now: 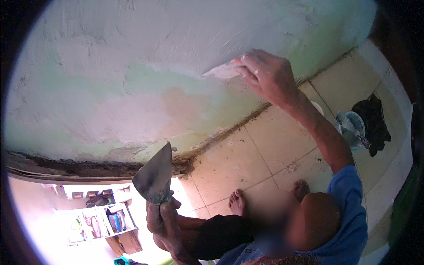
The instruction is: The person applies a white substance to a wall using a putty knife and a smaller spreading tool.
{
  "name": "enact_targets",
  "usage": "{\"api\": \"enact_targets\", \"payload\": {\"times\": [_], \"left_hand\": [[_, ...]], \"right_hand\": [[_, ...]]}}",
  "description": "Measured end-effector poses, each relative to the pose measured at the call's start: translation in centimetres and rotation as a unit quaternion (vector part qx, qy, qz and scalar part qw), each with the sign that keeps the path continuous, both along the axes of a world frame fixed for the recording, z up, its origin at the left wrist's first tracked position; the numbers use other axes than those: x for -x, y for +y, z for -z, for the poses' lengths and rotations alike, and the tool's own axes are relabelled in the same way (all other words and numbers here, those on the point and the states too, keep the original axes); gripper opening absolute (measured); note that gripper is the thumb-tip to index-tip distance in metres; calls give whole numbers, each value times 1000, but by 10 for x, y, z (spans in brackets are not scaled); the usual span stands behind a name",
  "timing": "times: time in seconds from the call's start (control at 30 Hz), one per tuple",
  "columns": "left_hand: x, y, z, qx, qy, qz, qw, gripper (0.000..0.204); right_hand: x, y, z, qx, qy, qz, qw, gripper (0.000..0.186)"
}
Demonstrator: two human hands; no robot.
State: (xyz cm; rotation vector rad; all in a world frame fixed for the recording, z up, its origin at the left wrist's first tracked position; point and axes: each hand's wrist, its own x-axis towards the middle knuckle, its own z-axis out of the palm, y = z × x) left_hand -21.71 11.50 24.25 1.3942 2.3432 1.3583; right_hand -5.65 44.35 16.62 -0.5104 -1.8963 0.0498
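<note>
My right hand (268,76) is closed round a putty knife (223,70). Its blade, smeared with whitish paste, lies against the wall (145,35). White filler with ridged strokes covers the upper wall, while pale green paint and a peach patch show lower down. Lower left, my left hand (162,218) grips a trowel (154,174) by its handle. The trowel's broad grey blade tapers to a tip that points up toward the foot of the wall. That blade looks mostly bare. My fingers hide most of both handles.
A pale round tub (352,128) with grey stuff in it stands on the tiled floor (229,152) at right, beside a crumpled black bag or cloth (374,126). Dirt lines the wall's foot (185,162). Shelves (95,225) with goods stand lower left. My bare feet (237,202) are below.
</note>
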Motion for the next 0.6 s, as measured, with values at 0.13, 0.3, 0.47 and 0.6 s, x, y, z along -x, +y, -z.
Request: {"api": "enact_targets", "payload": {"times": [0.13, 0.3, 0.47, 0.6], "left_hand": [[4, -2, 4, 2, 3, 22, 1000, 27], [4, -1, 8, -19, 10, 14, 1000, 27], [-3, 2, 0, -7, -4, 14, 1000, 28], [2, -1, 2, -6, 8, 27, 1000, 27]], "right_hand": [[-14, 21, -11, 1, 44, 43, 998, 17], [-37, 43, -29, 134, -1, 99, 986, 24], [-70, 74, -28, 197, 19, 115, 974, 27], [-113, 98, -17, 250, 157, 102, 950, 30]]}}
